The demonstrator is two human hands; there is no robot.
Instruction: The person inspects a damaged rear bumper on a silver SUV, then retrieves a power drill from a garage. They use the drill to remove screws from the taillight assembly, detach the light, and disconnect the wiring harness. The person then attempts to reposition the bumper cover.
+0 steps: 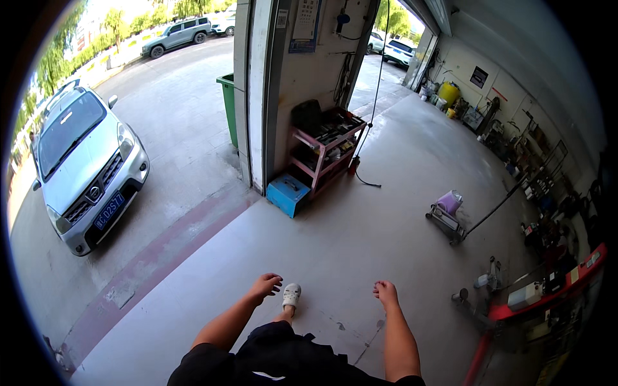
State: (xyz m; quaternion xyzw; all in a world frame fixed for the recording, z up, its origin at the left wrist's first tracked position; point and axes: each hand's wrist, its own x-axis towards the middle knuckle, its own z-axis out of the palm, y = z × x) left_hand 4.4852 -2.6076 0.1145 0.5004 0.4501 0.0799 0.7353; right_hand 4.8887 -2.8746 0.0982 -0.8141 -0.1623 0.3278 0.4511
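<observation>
loosely, the left hand (pixel 265 285) hangs over the floor (pixel 335 251), fingers apart; the right hand (pixel 385 293) curls, whether fully i cannot tell. ahead, a blue box (pixel 287 195) stands beside a cart (pixel 318 161).

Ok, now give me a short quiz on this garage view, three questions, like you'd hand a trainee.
1. What colour is the box at the foot of the tool cart?
2. True or false: both hands are touching the tool cart.
3. Which of these appears closest to the left hand?
a) the green bin
b) the white shoe
c) the silver car

Key:
1. Blue.
2. False; the left hand and the right hand are both held out in front of the body, away from the cart.
3. b
</observation>
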